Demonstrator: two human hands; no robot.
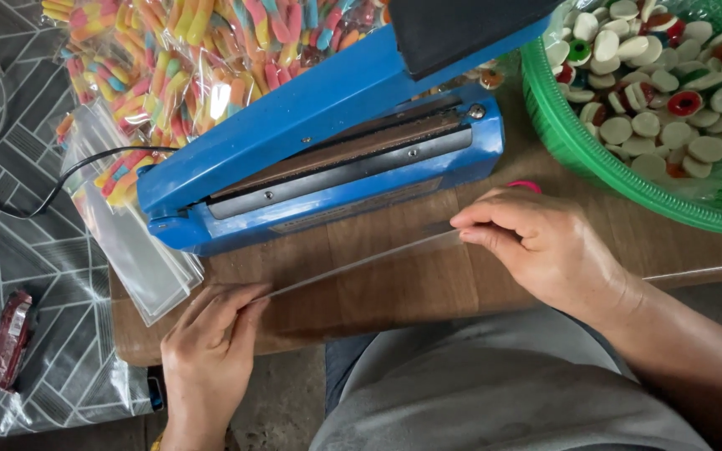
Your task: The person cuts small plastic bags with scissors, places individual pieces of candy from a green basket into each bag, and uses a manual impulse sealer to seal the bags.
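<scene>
A thin clear plastic bag [361, 263] is stretched edge-on between my two hands, just in front of a blue heat sealer [327, 167] whose arm is raised. My left hand [206, 342] pinches the bag's left end near the wooden board's front edge. My right hand [536, 242] pinches its right end with thumb and forefinger. The bag looks empty as far as I can tell. The sealer's dark sealing strip [336, 159] lies bare under the lifted arm.
A green plastic basket [578, 142] of round gummy sweets sits at the right. Packs of coloured gummy worms [194, 58] lie behind the sealer. A stack of clear bags [135, 242] lies left of it. A black cord [52, 196] trails left. A small red object [6, 342] lies on the patterned floor.
</scene>
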